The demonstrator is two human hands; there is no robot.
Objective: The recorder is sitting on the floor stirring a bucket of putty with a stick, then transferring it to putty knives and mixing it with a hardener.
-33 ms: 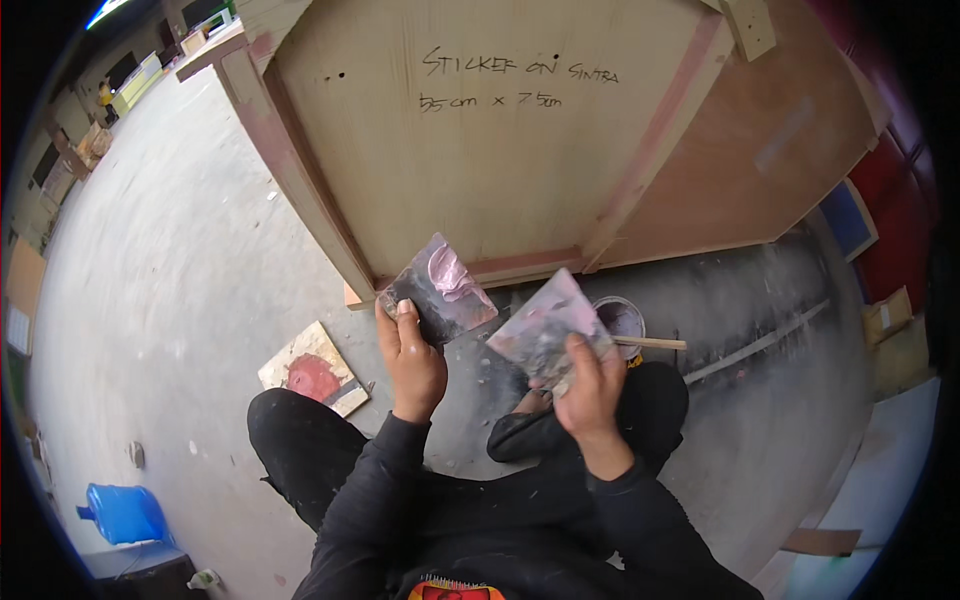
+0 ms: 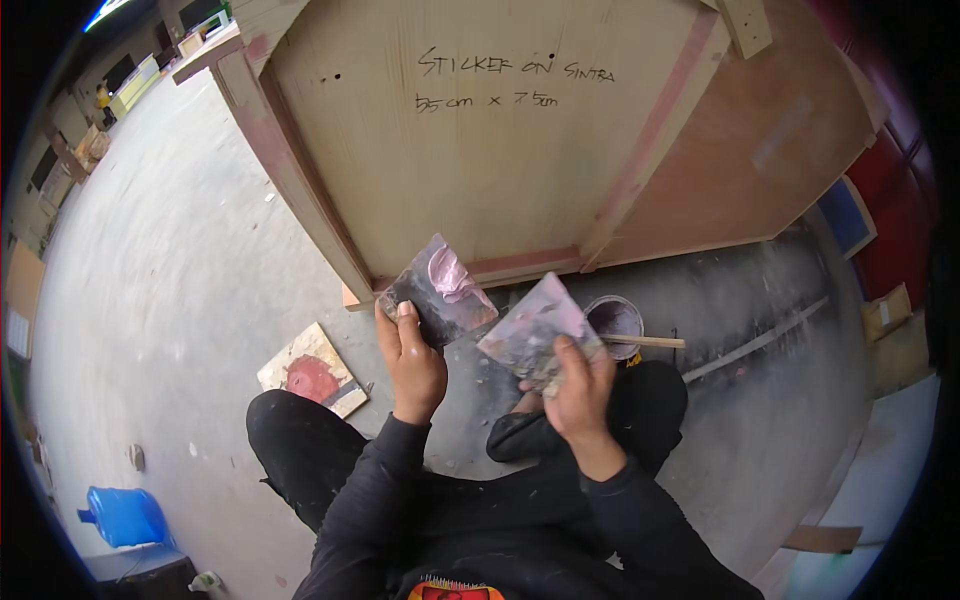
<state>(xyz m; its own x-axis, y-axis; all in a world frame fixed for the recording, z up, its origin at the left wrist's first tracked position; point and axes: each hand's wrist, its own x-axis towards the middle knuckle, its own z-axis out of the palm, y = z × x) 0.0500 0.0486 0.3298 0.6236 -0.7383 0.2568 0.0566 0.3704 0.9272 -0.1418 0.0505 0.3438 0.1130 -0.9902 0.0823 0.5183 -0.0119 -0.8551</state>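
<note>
My left hand (image 2: 413,368) is closed on a dark, flat square putty spreader (image 2: 420,300), its thumb on the upper face. A thick dab of pink putty (image 2: 452,275) lies on that face. My right hand (image 2: 578,392) pinches a second flat putty spreader (image 2: 535,325), smeared pink and grey, thumb on top. The two spreaders are close together, corner toward edge, with a narrow gap between them. Behind the right hand stands an open tub (image 2: 616,322) with pinkish filler inside, and a wooden stick (image 2: 645,342) lies across its side.
Right ahead rises a large wooden panel (image 2: 480,170) with pink-filled seams and handwriting. On the floor by my left knee lies a board (image 2: 325,375) with a reddish patch. A blue water jug (image 2: 128,515) lies far left. A red surface (image 2: 890,230) borders the right.
My right hand and its spreader have shifted slightly left, nearer the left spreader. The left hand stays in place.
</note>
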